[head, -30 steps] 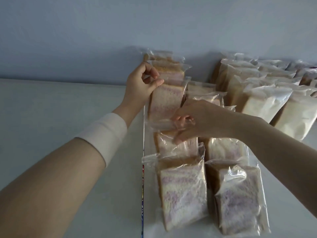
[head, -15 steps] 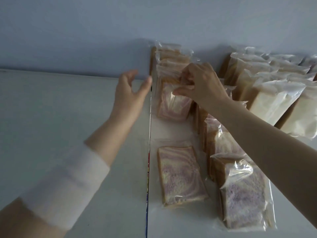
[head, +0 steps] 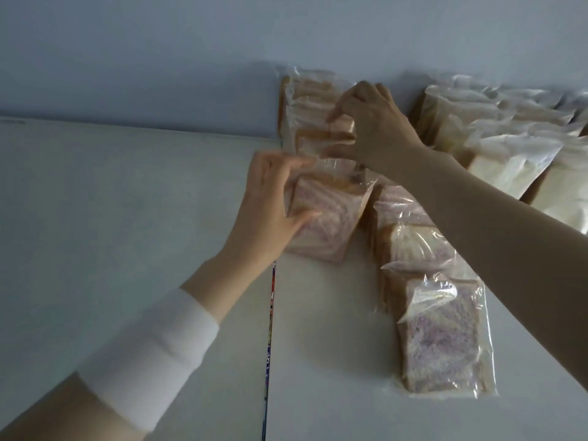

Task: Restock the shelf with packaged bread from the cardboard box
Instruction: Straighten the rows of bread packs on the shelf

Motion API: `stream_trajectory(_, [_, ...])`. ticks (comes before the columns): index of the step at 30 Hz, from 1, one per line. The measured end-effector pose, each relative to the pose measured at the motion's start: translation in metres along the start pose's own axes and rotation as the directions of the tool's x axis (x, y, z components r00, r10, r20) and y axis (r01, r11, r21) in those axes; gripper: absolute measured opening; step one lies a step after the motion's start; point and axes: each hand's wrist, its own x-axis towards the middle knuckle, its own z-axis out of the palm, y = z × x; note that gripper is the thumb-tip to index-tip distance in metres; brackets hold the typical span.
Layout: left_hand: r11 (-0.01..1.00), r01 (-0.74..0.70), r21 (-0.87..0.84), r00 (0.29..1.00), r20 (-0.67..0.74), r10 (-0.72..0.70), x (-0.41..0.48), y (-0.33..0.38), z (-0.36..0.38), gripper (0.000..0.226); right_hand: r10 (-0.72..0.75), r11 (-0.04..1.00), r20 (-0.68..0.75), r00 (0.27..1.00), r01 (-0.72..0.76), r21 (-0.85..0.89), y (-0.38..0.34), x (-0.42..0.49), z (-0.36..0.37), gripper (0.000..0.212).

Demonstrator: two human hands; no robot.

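On the white shelf (head: 318, 361), my left hand (head: 270, 202) grips a clear-wrapped purple-swirl bread packet (head: 331, 227) by its left side and holds it tilted up. Just behind it, my right hand (head: 372, 128) pinches the top of a packet in the standing back stack (head: 305, 122) against the wall. To the right runs a second row of purple-swirl packets (head: 442, 338), leaning one on another. The cardboard box is out of view.
Pale bread packets (head: 509, 160) stand in rows at the far right. A thin printed divider strip (head: 270, 313) runs front to back left of the swirl rows. Bare white shelf surface (head: 111, 218) lies left of the strip, with a grey back wall (head: 159, 58) behind.
The packet that lay flat at the front of the left row is gone from there. My left hand, open beside the row before, now holds a packet tilted up near the stack.
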Motion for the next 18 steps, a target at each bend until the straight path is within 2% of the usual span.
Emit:
stream_trajectory(2, [0.997,-0.029,0.071,1.000,0.002,0.029,0.017,-0.007,0.007,0.061,0.003,0.994,0.062,0.998,-0.010,0.113,0.005,0.000,-0.014,0.052])
stream_trajectory(5, [0.977,-0.111,0.182,0.994,0.003,0.112,0.030,-0.017,0.017,0.064,0.129,0.929,0.064,0.990,-0.143,0.342,0.016,-0.015,-0.039,0.046])
stream_trajectory(7, [0.968,-0.146,0.205,0.988,-0.014,0.152,0.032,-0.020,0.021,0.063,0.170,0.929,0.017,0.985,-0.166,0.330,0.026,-0.033,-0.050,0.050])
stream_trajectory(10, [0.955,-0.177,0.238,0.980,-0.042,0.193,0.029,-0.022,0.026,0.060,0.191,0.941,-0.008,0.982,-0.181,0.284,0.033,-0.079,-0.055,0.075])
stream_trajectory(13, [0.952,-0.193,0.238,0.977,-0.039,0.208,0.029,-0.023,0.027,0.058,0.243,0.903,-0.018,0.970,-0.219,0.370,0.038,-0.145,-0.043,0.095])
stream_trajectory(16, [0.934,-0.226,0.277,0.971,-0.011,0.238,0.027,-0.022,0.023,0.058,0.248,0.866,0.059,0.967,-0.248,0.433,0.034,-0.209,-0.021,0.111])
stream_trajectory(18, [0.917,-0.244,0.317,0.968,0.020,0.251,0.026,-0.020,0.021,0.061,0.278,0.799,0.131,0.952,-0.305,0.519,0.029,-0.234,-0.007,0.123])
